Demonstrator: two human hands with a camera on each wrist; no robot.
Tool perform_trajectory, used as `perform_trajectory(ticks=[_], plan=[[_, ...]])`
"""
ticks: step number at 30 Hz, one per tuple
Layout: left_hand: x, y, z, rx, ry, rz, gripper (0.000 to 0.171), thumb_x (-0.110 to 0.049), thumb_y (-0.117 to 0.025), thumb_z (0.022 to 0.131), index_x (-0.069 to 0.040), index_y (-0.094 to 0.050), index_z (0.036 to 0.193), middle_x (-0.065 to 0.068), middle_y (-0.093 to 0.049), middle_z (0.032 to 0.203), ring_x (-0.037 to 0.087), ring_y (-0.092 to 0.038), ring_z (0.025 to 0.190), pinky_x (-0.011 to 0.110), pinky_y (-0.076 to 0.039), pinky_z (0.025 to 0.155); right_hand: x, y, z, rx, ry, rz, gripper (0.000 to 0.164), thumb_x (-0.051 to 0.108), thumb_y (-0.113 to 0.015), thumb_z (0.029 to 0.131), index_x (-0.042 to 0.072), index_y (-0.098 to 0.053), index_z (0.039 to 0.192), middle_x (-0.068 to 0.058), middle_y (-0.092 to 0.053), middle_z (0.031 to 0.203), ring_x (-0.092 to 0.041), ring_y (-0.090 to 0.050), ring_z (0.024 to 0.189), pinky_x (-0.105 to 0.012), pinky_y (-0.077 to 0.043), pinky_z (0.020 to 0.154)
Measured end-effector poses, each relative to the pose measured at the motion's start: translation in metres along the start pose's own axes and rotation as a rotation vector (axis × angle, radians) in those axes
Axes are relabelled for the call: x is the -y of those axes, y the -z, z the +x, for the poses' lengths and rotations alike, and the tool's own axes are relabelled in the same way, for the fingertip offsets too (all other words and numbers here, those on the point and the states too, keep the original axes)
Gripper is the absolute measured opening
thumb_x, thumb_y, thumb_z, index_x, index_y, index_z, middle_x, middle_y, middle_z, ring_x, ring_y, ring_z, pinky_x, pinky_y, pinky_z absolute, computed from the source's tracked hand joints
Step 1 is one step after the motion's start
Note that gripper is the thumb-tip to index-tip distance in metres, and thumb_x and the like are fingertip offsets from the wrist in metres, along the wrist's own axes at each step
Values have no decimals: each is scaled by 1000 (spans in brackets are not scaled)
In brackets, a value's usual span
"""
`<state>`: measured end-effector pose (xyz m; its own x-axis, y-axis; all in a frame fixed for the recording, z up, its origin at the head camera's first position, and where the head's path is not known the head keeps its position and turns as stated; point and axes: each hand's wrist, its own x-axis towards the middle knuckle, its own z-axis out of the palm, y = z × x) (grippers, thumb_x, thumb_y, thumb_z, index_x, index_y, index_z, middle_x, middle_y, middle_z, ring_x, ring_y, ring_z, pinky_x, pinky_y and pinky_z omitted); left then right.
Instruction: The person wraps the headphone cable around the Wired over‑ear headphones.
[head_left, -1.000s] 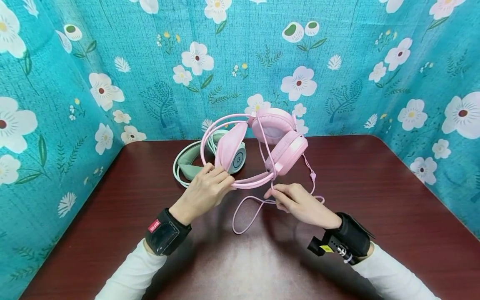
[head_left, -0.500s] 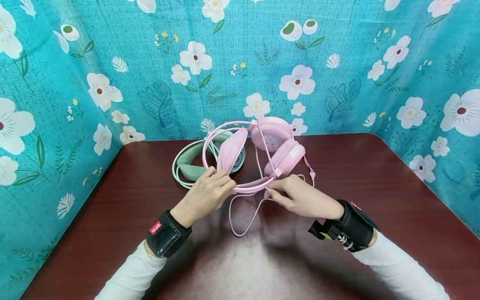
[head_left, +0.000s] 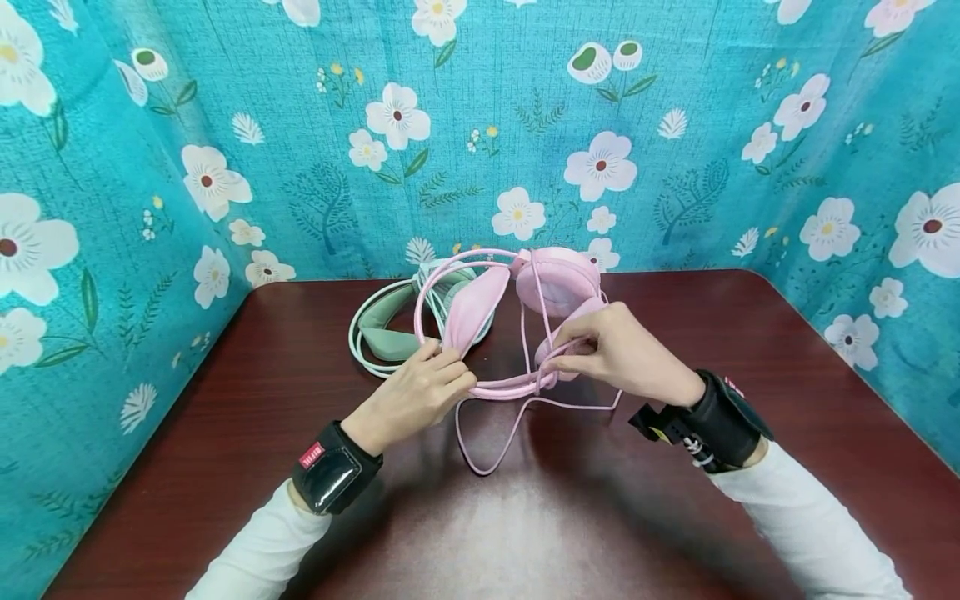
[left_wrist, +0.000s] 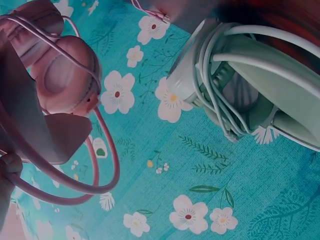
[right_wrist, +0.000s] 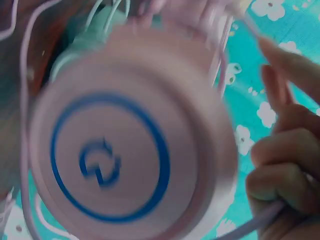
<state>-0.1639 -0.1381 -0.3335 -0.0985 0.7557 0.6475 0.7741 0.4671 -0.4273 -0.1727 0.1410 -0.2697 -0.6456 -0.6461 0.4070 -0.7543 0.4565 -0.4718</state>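
A pair of pink headphones [head_left: 476, 304] is tilted up on its headband above the table. My left hand [head_left: 416, 387] grips the headband at its near left side. Beside the nearer ear cup [right_wrist: 107, 160], my right hand [head_left: 622, 350] pinches the thin pink cable [head_left: 486, 472]. The right wrist view shows that cable running through curled fingers [right_wrist: 285, 185]. One strand of it crosses between the two ear cups and wraps the headband, while a loose loop hangs toward the front. My right hand hides part of the nearer cup.
Green headphones [head_left: 386, 333] lie behind and left of the pink pair, their pale cable [left_wrist: 202, 75] wound round them. The dark wooden table [head_left: 750, 358] meets a blue flowered cloth [head_left: 480, 133] at the back and sides.
My right hand has moved up and right with the cable, from below the headband to beside the nearer ear cup. The pink headphones have come down slightly. My left hand keeps its grip.
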Motion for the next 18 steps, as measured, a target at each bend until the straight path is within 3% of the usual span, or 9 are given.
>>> perform_trajectory(ticks=[5, 9, 13, 18], plan=[[-4, 0, 0, -5, -27, -22, 12, -16, -64, 90, -9, -57, 82, -2, -56, 73, 15, -50, 74, 29, -40, 71, -12, 12, 4, -86, -31, 27, 7, 2, -82, 79, 7, -77, 80, 1, -68, 64, 3, -41, 57, -16, -32, 53], [-8, -1, 0, -28, -47, -31, 19, -17, -55, 98, -9, -57, 81, -2, -55, 73, 14, -49, 74, 29, -39, 71, -25, 26, 6, -28, -101, 101, 6, 1, -79, 82, 5, -80, 87, -3, -75, 76, 1, -51, 64, -16, -38, 57], [-11, -1, 0, -38, -54, -46, 34, -17, -40, 108, -10, -58, 81, -2, -55, 71, 13, -50, 73, 28, -38, 69, -37, 39, 6, 33, -209, 148, 7, 5, -76, 87, 6, -81, 93, -1, -76, 80, -2, -45, 60, -19, -37, 55], [-14, 1, 1, -19, -50, -50, 42, -19, -30, 111, -10, -59, 82, -3, -55, 72, 13, -50, 74, 27, -38, 71, -44, 45, 11, 53, -230, 154, 7, 7, -77, 87, 4, -80, 93, 1, -73, 76, -4, -44, 61, -21, -36, 57]])
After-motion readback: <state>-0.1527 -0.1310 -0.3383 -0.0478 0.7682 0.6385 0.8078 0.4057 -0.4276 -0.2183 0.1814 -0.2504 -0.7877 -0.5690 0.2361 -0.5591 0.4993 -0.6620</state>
